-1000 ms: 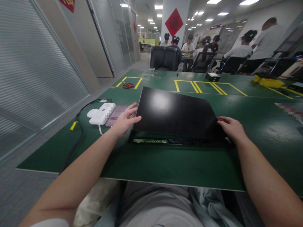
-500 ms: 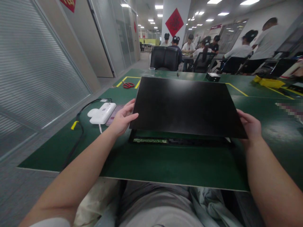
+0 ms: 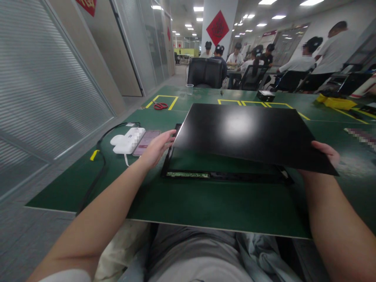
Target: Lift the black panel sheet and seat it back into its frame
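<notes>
A flat black screen panel (image 3: 246, 133) hangs tilted above the table, its right side lower and a bright glare on its face. My right hand (image 3: 327, 154) is closed on its right edge, the thumb on top and the other fingers partly hidden underneath. At the panel's left edge is my left hand (image 3: 160, 148), fingers stretched out; whether the fingertips touch the edge is hard to tell. Below the panel a black rectangular frame (image 3: 168, 158) lies on the table, with a green circuit board strip (image 3: 188, 175) along its near side. The panel hides the frame's far part.
On the green table (image 3: 217, 207), left of the frame, lie a phone (image 3: 147, 141), a white device (image 3: 129, 141) and a black cable (image 3: 102, 168). Farther back are red-handled scissors (image 3: 160, 106), a clear cup (image 3: 189, 89) and a black box (image 3: 265, 95). Several people sit beyond.
The panel has shifted to the right and tilted, showing more of the frame beneath. My right hand has moved right with it. My left thumb has come off the panel's face.
</notes>
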Demonstrator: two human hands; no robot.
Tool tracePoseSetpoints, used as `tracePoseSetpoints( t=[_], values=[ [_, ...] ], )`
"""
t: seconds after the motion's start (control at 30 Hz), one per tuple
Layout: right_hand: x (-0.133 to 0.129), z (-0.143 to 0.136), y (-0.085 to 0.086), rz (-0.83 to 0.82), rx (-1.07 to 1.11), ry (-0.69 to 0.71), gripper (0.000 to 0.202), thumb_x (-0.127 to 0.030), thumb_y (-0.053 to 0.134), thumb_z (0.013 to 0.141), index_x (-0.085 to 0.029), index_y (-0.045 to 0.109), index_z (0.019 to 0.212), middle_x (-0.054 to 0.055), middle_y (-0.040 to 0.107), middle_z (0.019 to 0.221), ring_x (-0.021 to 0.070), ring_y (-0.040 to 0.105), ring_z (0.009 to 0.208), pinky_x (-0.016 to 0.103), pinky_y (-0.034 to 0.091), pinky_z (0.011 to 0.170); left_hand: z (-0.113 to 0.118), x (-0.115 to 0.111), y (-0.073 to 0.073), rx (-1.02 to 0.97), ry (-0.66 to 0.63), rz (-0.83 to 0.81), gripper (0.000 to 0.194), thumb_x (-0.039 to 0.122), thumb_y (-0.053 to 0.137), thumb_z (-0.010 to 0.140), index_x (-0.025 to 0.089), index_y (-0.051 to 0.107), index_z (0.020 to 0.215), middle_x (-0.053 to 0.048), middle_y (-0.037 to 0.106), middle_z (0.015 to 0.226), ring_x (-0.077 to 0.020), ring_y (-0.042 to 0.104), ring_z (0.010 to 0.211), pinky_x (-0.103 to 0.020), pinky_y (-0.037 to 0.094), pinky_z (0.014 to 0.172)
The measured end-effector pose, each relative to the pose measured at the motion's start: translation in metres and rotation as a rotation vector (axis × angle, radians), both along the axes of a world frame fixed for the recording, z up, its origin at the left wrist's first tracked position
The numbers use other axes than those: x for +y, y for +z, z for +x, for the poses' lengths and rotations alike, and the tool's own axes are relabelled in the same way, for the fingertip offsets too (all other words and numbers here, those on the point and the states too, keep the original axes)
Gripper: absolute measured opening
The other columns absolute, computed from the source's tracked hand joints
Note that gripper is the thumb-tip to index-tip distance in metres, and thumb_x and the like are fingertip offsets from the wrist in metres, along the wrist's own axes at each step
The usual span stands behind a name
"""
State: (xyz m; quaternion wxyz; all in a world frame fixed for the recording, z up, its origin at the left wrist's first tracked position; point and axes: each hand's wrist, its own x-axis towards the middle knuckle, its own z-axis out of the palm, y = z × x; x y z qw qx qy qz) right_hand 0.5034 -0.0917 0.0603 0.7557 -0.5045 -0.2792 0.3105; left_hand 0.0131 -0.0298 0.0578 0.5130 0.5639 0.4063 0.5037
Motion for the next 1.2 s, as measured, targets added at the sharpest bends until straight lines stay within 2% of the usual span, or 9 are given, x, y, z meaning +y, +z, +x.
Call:
tracePoseSetpoints(
  t=[0.07, 0.13, 0.27, 0.33, 0.4, 0.5, 0.67, 1.0, 1.2],
  values=[
    [0.0, -0.005, 0.004, 0.041, 0.13, -0.005, 0.021, -0.024, 0.063, 0.063, -0.02, 0.071, 0.081, 0.013, 0.075, 0.098, 0.036, 0.072, 0.111, 0.057, 0.061, 0.095, -0.003, 0.0, -0.002, 0.182, 0.052, 0.125, 0.053, 0.061, 0.078, 0.079, 0.023, 0.079, 0.116, -0.011, 0.069, 0.142, -0.0337, 0.061, 0.133, -0.046, 0.046, 0.117],
    [0.002, -0.01, 0.008, 0.093, 0.253, -0.036, 0.021, -0.02, 0.061, 0.062, -0.02, 0.068, 0.082, 0.01, 0.075, 0.098, 0.0315, 0.073, 0.105, 0.052, 0.062, 0.092, -0.005, -0.002, -0.002, 0.401, 0.017, 0.27, 0.044, 0.059, 0.075, 0.083, 0.025, 0.079, 0.111, -0.011, 0.07, 0.135, -0.0328, 0.063, 0.127, -0.046, 0.047, 0.114],
    [0.007, -0.014, 0.012, 0.186, 0.347, -0.138, 0.022, -0.011, 0.056, 0.061, -0.02, 0.061, 0.08, 0.007, 0.071, 0.094, 0.0213, 0.072, 0.093, 0.036, 0.063, 0.084, -0.003, -0.009, 0.002, 0.727, -0.219, 0.465, 0.041, 0.059, 0.076, 0.085, 0.023, 0.078, 0.106, -0.01, 0.074, 0.111, -0.0297, 0.069, 0.103, -0.043, 0.052, 0.098],
    [0.01, -0.014, 0.011, 0.216, 0.336, -0.148, 0.024, -0.009, 0.054, 0.061, -0.02, 0.06, 0.081, 0.006, 0.07, 0.092, 0.0199, 0.071, 0.09, 0.032, 0.063, 0.081, 0.0, -0.012, 0.002, 0.819, -0.336, 0.511, 0.044, 0.06, 0.08, 0.081, 0.022, 0.077, 0.102, -0.008, 0.074, 0.1, -0.0274, 0.069, 0.094, -0.039, 0.053, 0.089],
    [0.013, -0.011, 0.009, 0.238, 0.333, -0.176, 0.025, -0.009, 0.052, 0.058, -0.021, 0.058, 0.08, 0.005, 0.068, 0.091, 0.0195, 0.07, 0.088, 0.031, 0.063, 0.078, 0.004, -0.015, 0.0, 0.872, -0.428, 0.533, 0.046, 0.061, 0.083, 0.079, 0.022, 0.077, 0.101, -0.007, 0.073, 0.097, -0.0257, 0.069, 0.091, -0.036, 0.052, 0.084],
    [0.015, -0.002, 0.006, 0.212, 0.402, -0.304, 0.024, -0.009, 0.05, 0.054, -0.021, 0.053, 0.075, 0.005, 0.067, 0.091, 0.0163, 0.069, 0.085, 0.025, 0.061, 0.073, 0.01, -0.018, -0.003, 0.924, -0.517, 0.553, 0.045, 0.06, 0.085, 0.078, 0.023, 0.077, 0.101, -0.006, 0.072, 0.102, -0.0238, 0.069, 0.091, -0.033, 0.052, 0.08],
    [0.016, 0.015, 0.003, 0.149, 0.478, -0.46, 0.025, -0.008, 0.048, 0.054, -0.023, 0.046, 0.073, 0.003, 0.066, 0.092, 0.0149, 0.07, 0.084, 0.023, 0.06, 0.068, 0.017, -0.024, -0.007, 1.02, -0.549, 0.609, 0.038, 0.058, 0.084, 0.082, 0.023, 0.075, 0.093, -0.004, 0.071, 0.096, -0.0208, 0.067, 0.084, -0.029, 0.046, 0.071],
    [0.016, 0.013, 0.002, 0.098, 0.532, -0.456, 0.03, -0.006, 0.047, 0.051, -0.023, 0.044, 0.076, 0.003, 0.064, 0.089, 0.0153, 0.068, 0.082, 0.025, 0.06, 0.07, 0.021, -0.03, -0.006, 1.103, -0.546, 0.616, 0.03, 0.048, 0.084, 0.085, 0.023, 0.068, 0.089, 0.0, 0.068, 0.09, -0.0191, 0.065, 0.081, -0.028, 0.042, 0.068],
    [0.016, 0.018, -0.001, -0.056, 0.59, -0.503, 0.033, -0.001, 0.05, 0.051, -0.021, 0.047, 0.078, 0.0, 0.061, 0.087, 0.0121, 0.063, 0.072, 0.024, 0.059, 0.068, 0.021, -0.031, -0.007, 1.119, -0.536, 0.65, 0.027, 0.043, 0.084, 0.086, 0.023, 0.066, 0.088, 0.0, 0.067, 0.087, -0.0197, 0.064, 0.081, -0.028, 0.04, 0.068]
  ],
)
